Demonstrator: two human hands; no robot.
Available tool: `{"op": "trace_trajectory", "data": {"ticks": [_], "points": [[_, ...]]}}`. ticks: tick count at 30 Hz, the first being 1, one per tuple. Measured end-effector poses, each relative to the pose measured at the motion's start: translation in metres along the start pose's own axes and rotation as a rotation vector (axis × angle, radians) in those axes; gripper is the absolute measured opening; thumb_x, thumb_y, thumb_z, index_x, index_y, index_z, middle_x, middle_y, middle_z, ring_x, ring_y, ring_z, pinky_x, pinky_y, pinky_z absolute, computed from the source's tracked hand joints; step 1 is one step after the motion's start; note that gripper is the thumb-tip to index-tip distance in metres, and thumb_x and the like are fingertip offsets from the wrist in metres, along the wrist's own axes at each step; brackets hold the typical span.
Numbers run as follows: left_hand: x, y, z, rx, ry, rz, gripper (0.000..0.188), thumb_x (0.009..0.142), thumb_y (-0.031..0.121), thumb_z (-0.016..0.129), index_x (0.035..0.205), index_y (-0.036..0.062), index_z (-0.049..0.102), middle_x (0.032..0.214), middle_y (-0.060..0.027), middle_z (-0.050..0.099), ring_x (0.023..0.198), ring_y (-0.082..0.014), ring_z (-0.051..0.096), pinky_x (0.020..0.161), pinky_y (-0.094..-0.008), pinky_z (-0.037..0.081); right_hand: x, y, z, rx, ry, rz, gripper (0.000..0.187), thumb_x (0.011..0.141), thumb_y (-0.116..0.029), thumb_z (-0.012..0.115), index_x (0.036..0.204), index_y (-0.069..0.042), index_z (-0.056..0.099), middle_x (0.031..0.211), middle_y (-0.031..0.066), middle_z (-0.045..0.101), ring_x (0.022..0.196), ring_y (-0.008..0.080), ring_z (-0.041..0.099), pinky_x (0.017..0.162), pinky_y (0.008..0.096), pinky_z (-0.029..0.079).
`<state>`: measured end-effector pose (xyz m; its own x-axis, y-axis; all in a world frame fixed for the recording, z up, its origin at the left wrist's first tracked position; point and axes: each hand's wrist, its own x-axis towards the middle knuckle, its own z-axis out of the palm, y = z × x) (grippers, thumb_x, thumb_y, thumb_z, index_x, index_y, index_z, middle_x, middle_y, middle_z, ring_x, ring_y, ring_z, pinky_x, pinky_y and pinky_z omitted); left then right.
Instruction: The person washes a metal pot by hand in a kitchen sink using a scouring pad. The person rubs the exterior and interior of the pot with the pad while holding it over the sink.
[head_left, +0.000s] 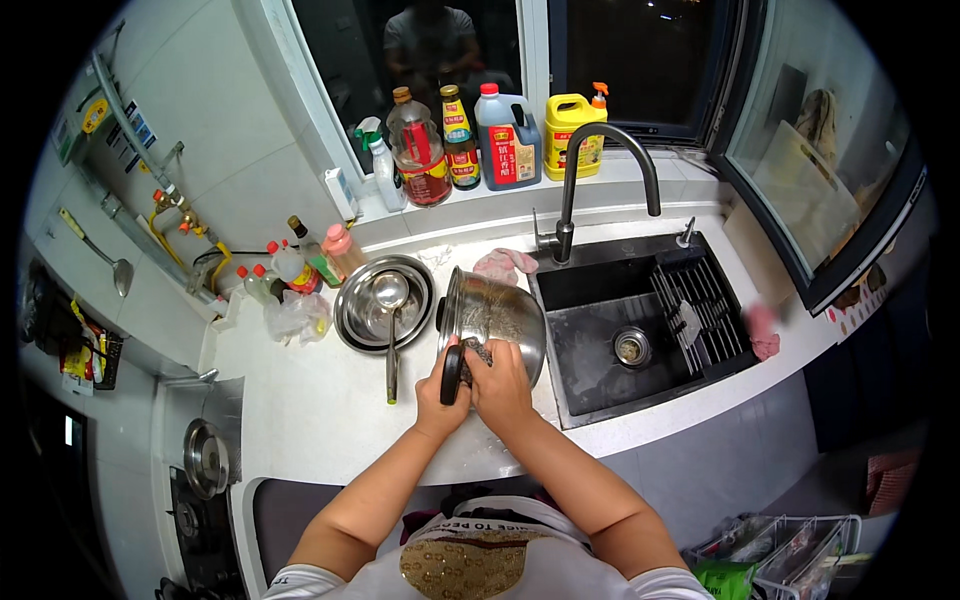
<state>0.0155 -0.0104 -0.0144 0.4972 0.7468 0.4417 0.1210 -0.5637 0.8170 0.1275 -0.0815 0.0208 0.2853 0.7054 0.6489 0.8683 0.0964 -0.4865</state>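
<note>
A stainless steel pot [508, 312] is tilted on the white counter, just left of the sink. My left hand [440, 398] is closed around its near black handle [453, 373]. Against the pot's outer wall, beside that handle, my right hand [502, 388] presses a grey scouring pad [477, 352], its fingers curled over it. To the left, a steel ladle [391, 325] lies across nested metal bowls [350, 292]. A pink cloth [505, 264] sits behind the pot.
The black sink [585, 345] with a drying rack [700, 310] lies to the right, under a tall dark faucet [570, 190]. Several bottles [510, 140] line the windowsill. More bottles and a plastic bag [297, 318] stand at the back left. An open window pane [820, 150] juts in at right.
</note>
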Motion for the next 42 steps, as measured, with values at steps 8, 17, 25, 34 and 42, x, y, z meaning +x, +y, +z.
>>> {"op": "trace_trajectory", "data": {"ticks": [8, 17, 25, 34, 42], "points": [[0.002, -0.004, -0.001, 0.039, 0.014, 0.097, 0.067, 0.073, 0.003, 0.055, 0.139, -0.0021, 0.042, 0.094, -0.0128, 0.067, 0.07, -0.0188, 0.064, 0.069, -0.0299, 0.053, -0.001, 0.006, -0.002, -0.044, -0.014, -0.027, 0.032, 0.075, -0.007, 0.062, 0.107, -0.003, 0.064, 0.097, 0.0133, 0.052, 0.093, 0.0319, 0.051, 0.074, 0.0407, 0.045], [0.003, -0.005, -0.002, 0.041, -0.001, 0.068, 0.069, 0.069, -0.001, 0.056, 0.137, -0.0004, 0.045, 0.099, -0.0157, 0.069, 0.067, -0.0264, 0.068, 0.064, -0.032, 0.054, -0.001, 0.009, -0.001, -0.018, -0.012, -0.044, 0.035, 0.076, -0.007, 0.062, 0.11, -0.005, 0.065, 0.098, 0.0121, 0.051, 0.091, 0.0311, 0.051, 0.075, 0.0401, 0.045], [0.006, -0.003, -0.003, 0.063, 0.03, 0.141, 0.069, 0.069, 0.0, 0.056, 0.137, 0.0002, 0.045, 0.094, -0.0158, 0.069, 0.066, -0.0276, 0.068, 0.064, -0.0328, 0.054, -0.003, 0.009, -0.002, -0.05, -0.022, -0.036, 0.036, 0.074, -0.01, 0.063, 0.11, -0.005, 0.065, 0.098, 0.0119, 0.051, 0.091, 0.0307, 0.051, 0.076, 0.04, 0.045], [0.004, -0.002, -0.006, 0.05, 0.001, 0.105, 0.069, 0.069, 0.0, 0.056, 0.137, 0.0001, 0.044, 0.099, -0.017, 0.068, 0.07, -0.0275, 0.069, 0.066, -0.0317, 0.054, -0.005, 0.003, -0.004, -0.063, -0.04, 0.027, 0.035, 0.072, -0.005, 0.064, 0.107, -0.003, 0.065, 0.097, 0.0157, 0.052, 0.092, 0.0333, 0.052, 0.075, 0.0419, 0.046], [0.003, 0.003, -0.01, 0.04, -0.032, 0.096, 0.069, 0.07, -0.001, 0.056, 0.138, -0.0006, 0.044, 0.096, -0.0159, 0.069, 0.067, -0.0247, 0.068, 0.065, -0.0304, 0.054, -0.005, 0.001, -0.008, -0.089, -0.065, 0.0, 0.037, 0.073, -0.01, 0.064, 0.109, -0.002, 0.064, 0.096, 0.0125, 0.052, 0.093, 0.0309, 0.051, 0.076, 0.0396, 0.045]]}}
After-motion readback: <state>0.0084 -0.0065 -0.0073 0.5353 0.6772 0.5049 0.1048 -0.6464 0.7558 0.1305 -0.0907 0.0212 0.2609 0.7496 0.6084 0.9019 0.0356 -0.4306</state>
